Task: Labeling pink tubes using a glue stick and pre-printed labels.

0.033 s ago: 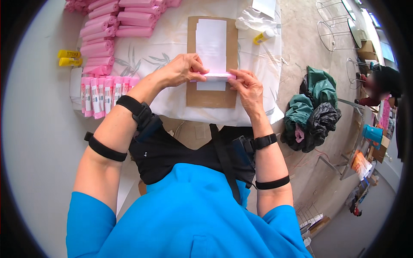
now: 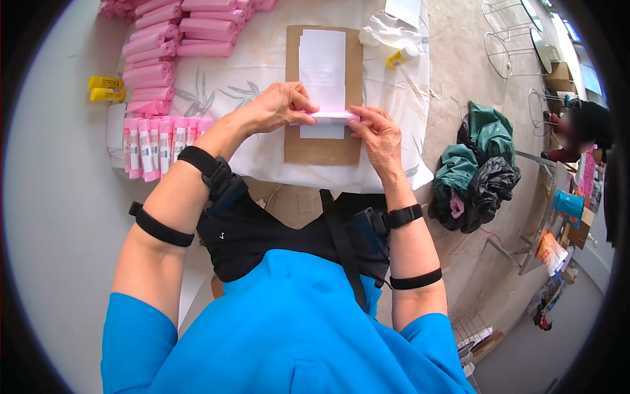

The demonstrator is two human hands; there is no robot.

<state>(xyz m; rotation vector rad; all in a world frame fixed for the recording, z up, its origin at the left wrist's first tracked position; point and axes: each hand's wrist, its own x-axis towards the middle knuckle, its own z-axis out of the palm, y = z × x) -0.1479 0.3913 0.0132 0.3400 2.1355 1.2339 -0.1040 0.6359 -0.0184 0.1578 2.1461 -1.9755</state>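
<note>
A slim pink plastic roll (image 2: 333, 117) lies crosswise over white paper labels (image 2: 321, 62), with a whitish strip along its middle. My left hand (image 2: 281, 108) pinches the roll's left end between thumb and fingers. At the other end, the fingertips of my right hand (image 2: 377, 131) close on it. Beneath the labels is a brown cardboard sheet (image 2: 298, 148); a short piece of white paper shows below the roll. Left of my left hand stands a row of labelled pink rolls (image 2: 154, 146), partly behind my forearm.
Plain pink rolls (image 2: 152, 46) are piled at the far left of the cloth-covered table (image 2: 243, 157). Two yellow glue sticks (image 2: 106, 88) lie at its left edge, another glue stick (image 2: 401, 57) at the right. Green and black bags (image 2: 476, 167) sit on the floor; a person (image 2: 584, 128) is farther right.
</note>
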